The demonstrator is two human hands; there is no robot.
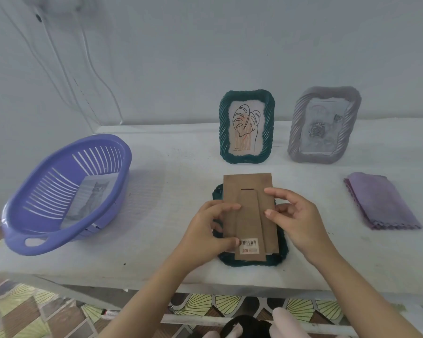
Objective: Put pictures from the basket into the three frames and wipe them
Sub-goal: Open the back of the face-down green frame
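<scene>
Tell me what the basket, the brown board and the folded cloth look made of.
Basket: likely moulded plastic; smooth purple, slightly glossy, with slotted walls. Board: pressed fibreboard or stiff card, it seems; matt brown, thin and flat, bearing a barcode sticker. Cloth: soft fabric, perhaps microfibre; matt purple, folded, with a zigzag-cut edge.

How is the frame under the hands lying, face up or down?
Face down, flat on the table: the dark green frame shows its brown backing board and barcode sticker upward.

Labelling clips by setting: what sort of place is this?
Probably a home: a white table against a plain wall, patterned floor tiles, cables hanging down the wall.
</scene>
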